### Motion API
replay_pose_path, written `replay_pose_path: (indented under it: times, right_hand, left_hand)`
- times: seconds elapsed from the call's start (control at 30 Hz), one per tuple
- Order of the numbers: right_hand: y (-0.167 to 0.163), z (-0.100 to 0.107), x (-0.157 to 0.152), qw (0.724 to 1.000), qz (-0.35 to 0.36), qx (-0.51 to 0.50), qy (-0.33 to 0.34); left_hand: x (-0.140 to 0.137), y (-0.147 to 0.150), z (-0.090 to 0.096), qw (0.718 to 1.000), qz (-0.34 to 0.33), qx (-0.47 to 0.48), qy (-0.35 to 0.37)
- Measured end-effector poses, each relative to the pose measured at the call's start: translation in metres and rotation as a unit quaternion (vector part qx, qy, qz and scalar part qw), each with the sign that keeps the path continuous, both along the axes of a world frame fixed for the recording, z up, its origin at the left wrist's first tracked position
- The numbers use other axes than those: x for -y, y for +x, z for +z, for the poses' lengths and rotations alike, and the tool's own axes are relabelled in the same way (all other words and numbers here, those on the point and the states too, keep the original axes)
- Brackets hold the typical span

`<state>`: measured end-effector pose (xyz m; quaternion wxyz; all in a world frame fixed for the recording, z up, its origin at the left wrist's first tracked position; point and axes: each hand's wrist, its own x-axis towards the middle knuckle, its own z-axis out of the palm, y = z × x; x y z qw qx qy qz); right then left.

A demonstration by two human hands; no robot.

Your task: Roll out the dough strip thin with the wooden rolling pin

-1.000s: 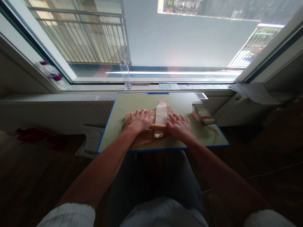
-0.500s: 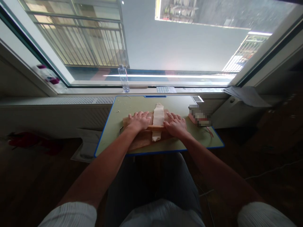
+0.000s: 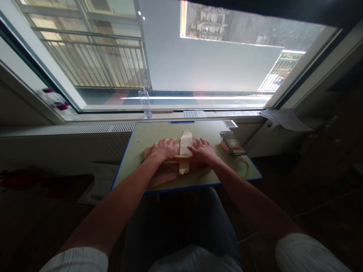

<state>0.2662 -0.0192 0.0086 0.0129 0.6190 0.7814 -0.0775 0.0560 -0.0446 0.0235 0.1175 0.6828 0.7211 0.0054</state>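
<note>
A thin wooden rolling pin (image 3: 184,158) lies crosswise over a long pale strip of dough (image 3: 186,145). The strip runs away from me on a wooden board (image 3: 164,173). On the pin's left part rests my left hand (image 3: 165,149), palm down with the fingers stretched forward. My right hand (image 3: 203,149) presses on the right part the same way, its thumb pointing in to the dough's edge. Both palms hide the ends of the pin. Beyond the pin the dough is broad; a shorter piece shows on the near side.
The board lies on a small pale green table (image 3: 133,162) with a blue rim. A partly blurred pinkish object (image 3: 232,145) sits at its right side. On the windowsill stand a clear bottle (image 3: 145,104) and a bottle with purple parts (image 3: 56,100). Papers (image 3: 286,119) lie at the right.
The whole scene sits slightly lower and further left as my head view shifts. Both hands stay on the pin, which keeps about the same place across the dough.
</note>
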Motion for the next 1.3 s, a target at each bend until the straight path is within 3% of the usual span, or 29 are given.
replay_pose_path:
  times: [0.1,0.2,0.37,0.87,1.13,1.3]
  right_hand:
    - [0.000,-0.003,0.003,0.998,-0.034,-0.042,-0.015]
    - [-0.001,0.000,0.008,0.999,-0.024,-0.035,-0.014]
    - [-0.002,0.005,0.016,0.999,-0.032,-0.027,-0.006]
    - [-0.001,-0.005,0.062,0.997,-0.023,-0.002,0.073]
    - [-0.002,0.001,0.031,0.999,-0.036,-0.026,0.012]
    - [-0.003,0.001,0.007,0.998,-0.046,-0.044,0.009]
  left_hand:
    - [-0.008,-0.008,-0.006,0.999,0.031,0.019,0.007]
    - [-0.014,-0.017,-0.012,0.998,0.051,0.017,0.022]
    - [-0.012,-0.029,-0.016,1.000,0.028,-0.003,0.003]
    - [0.043,-0.023,-0.021,0.992,-0.014,-0.054,0.116]
    - [0.011,-0.025,-0.019,0.997,0.013,-0.032,0.074]
    - [-0.006,-0.021,-0.014,0.992,0.035,-0.042,0.110]
